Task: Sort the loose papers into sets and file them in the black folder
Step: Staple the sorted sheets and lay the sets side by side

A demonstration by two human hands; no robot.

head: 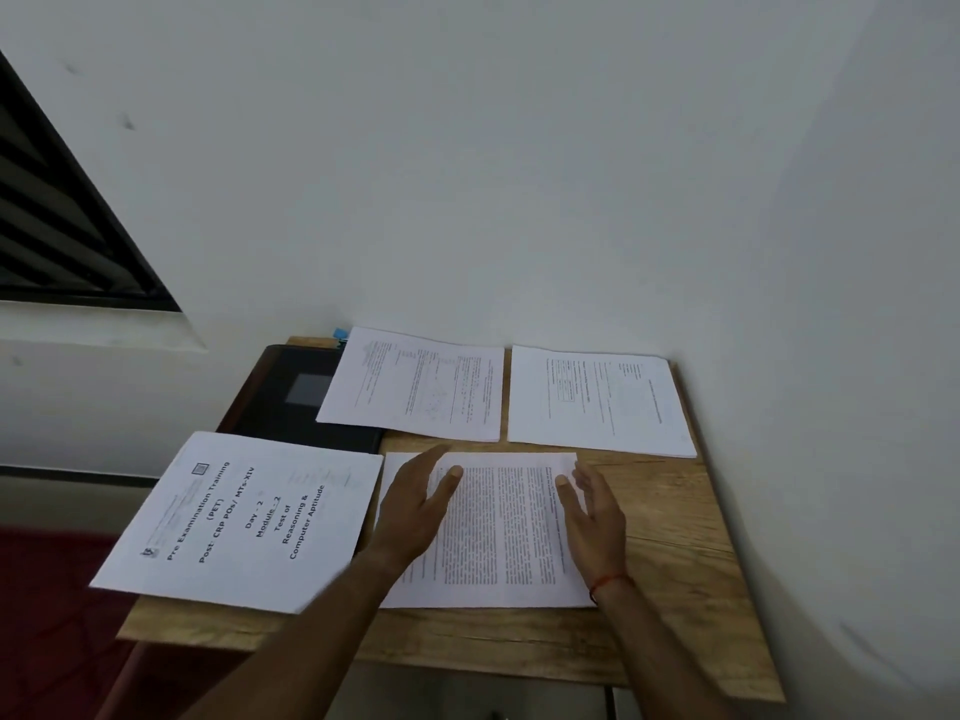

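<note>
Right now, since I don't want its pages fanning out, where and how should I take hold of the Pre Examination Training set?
Pinch the Pre Examination Training set along its left edge, coming from the left, thumb on top and fingers underneath. That edge hangs past the left side of the wooden table, so fingers can likely slip under; the rest lies flat.

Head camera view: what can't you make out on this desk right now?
Head view:
- Black folder: its right side is hidden under the far-left paper set.
- Blue object: mostly behind that set, so unidentifiable.
- Centre sheet: text too small to read; the left hand and right hand cover parts of it.
- Far-right paper set: print too small.
</note>
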